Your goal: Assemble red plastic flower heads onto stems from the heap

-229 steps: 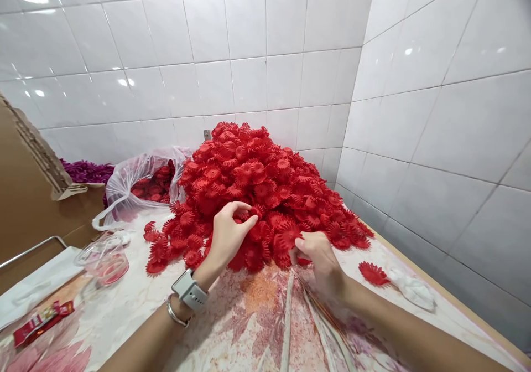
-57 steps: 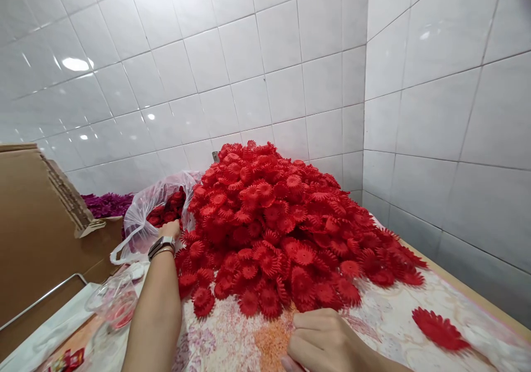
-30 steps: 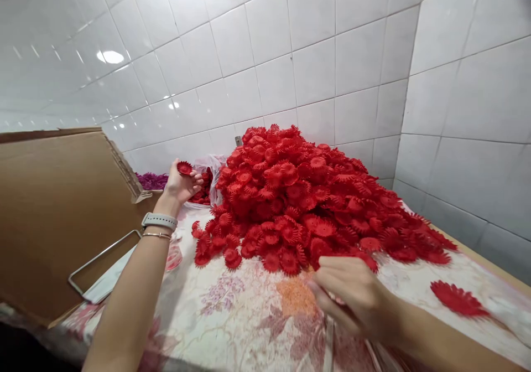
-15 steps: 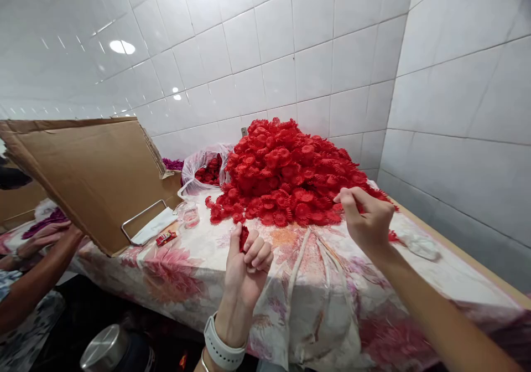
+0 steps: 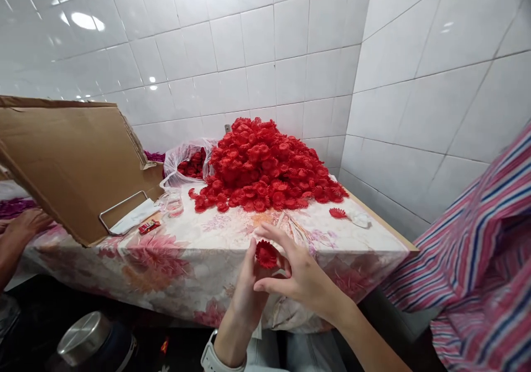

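Over the front edge of the table, my left hand point(image 5: 244, 300) grips a dark red artificial flower point(image 5: 266, 254), its petals facing up. A white watch strap point(image 5: 222, 355) circles that wrist. My right hand point(image 5: 307, 275) reaches in from the right, thumb and fingers spread around the flower; whether a fingertip touches it I cannot tell. Beyond both hands a large heap of red artificial flowers point(image 5: 265, 167) stands against the tiled wall. One loose red flower point(image 5: 337, 212) lies right of the heap, beside a crumpled white item point(image 5: 360, 220).
A cardboard sheet point(image 5: 66, 161) leans at left, near a wire frame with white paper point(image 5: 135, 217), a red wrapper point(image 5: 148, 227) and a clear cup point(image 5: 175, 205). A plastic bag point(image 5: 176, 159) holds darker flowers. Another person's hand point(image 5: 29, 222) is far left; striped clothing point(image 5: 477, 239) hangs right.
My right hand has come down and left from near the heap to the flower, its fingers spreading. My view has turned to the right, and striped clothing has appeared there.
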The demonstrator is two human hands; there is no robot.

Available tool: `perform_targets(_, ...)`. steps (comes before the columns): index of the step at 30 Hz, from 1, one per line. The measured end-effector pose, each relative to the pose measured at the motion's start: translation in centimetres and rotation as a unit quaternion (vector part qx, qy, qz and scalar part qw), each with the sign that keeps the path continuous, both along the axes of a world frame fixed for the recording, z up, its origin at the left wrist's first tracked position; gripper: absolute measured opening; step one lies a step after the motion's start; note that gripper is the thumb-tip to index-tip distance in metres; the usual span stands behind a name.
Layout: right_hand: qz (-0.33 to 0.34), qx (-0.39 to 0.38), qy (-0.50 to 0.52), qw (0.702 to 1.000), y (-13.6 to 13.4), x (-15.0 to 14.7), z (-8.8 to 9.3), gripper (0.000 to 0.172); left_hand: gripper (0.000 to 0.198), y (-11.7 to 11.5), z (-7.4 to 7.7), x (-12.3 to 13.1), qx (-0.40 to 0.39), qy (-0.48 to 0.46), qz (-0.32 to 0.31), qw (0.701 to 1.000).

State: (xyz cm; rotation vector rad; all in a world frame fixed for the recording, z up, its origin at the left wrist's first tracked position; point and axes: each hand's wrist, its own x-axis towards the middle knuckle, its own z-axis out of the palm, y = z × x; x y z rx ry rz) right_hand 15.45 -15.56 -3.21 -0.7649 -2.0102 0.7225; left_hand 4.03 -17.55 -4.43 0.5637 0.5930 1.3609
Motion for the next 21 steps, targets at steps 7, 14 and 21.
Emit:
perform_targets(7,-0.017,-0.084,0.007,0.996,-3.4,0.5,-1.6,0.055,0.042,-3.3,-2.3,-0.3,-0.027,0.043,-0.025,0.998)
perform_targets(14,0.003,-0.104,0.014,0.994,-6.1,1.4,-2.8,0.033,0.047,-6.3,-3.8,-0.3,-0.026,0.121,-0.093,0.988)
perform_targets(21,-0.008,-0.069,0.088,0.994,-5.6,2.2,-2.2,0.030,0.040,-5.0,-1.4,1.3,0.009,0.116,-0.084,0.990)
